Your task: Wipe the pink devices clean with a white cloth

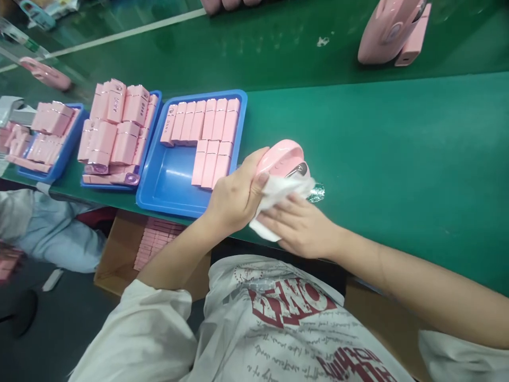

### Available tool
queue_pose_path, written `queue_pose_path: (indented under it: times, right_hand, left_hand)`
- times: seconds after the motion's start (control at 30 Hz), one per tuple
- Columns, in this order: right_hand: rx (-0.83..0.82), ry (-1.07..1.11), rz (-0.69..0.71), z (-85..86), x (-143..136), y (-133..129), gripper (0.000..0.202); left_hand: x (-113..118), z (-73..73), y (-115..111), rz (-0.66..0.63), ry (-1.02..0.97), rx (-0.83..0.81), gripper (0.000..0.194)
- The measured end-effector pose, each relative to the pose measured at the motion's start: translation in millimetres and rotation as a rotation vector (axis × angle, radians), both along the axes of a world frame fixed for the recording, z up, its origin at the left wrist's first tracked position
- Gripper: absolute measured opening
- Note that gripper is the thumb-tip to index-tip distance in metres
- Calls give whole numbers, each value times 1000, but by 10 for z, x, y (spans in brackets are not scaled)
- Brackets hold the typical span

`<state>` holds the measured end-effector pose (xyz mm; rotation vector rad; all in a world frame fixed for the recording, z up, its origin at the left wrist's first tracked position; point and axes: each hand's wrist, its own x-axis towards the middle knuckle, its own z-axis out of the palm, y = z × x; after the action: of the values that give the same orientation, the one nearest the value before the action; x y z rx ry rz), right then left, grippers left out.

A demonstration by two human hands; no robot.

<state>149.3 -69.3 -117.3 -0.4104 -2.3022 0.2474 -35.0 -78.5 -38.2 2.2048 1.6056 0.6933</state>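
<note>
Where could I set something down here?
Bare: the green table right of the pink device, and the near-left part of the rightmost blue tray, beside its pink pieces. Crowded: the middle tray and left tray, both piled.

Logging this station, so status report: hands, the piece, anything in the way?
Left hand gripping pink device. Right hand on white cloth against it. Close by: shiny scrap beside cloth, blue tray at left hand.

Factory-type wkshp: long green bench [397, 159] w/ blue trays [175, 178] of pink pcs [209, 162], more in ctn [112, 246] below.
</note>
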Motion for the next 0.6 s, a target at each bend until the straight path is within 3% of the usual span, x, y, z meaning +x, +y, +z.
queue_pose_path:
  times: [0.07,0.23,0.4,0.53,0.6]
  right_hand:
    - [96,-47,81,-11,22,8,61]
    - [-197,77,-251,4,107,133,67]
    - [116,-80,-11,-62,70,72,70]
    - [-228,-10,-241,-93,37,49,74]
    - [-273,-39,-230,-116,17,26,81]
  left_hand:
    - [-13,-22,11,-10,-30,-22,48]
    - [-13,-87,37,-19,-38,42,48]
    - [5,-87,31,-22,-24,60,49]
    - [28,-107,17,-9,8,111,51]
    - [60,-120,-5,4,71,152,54]
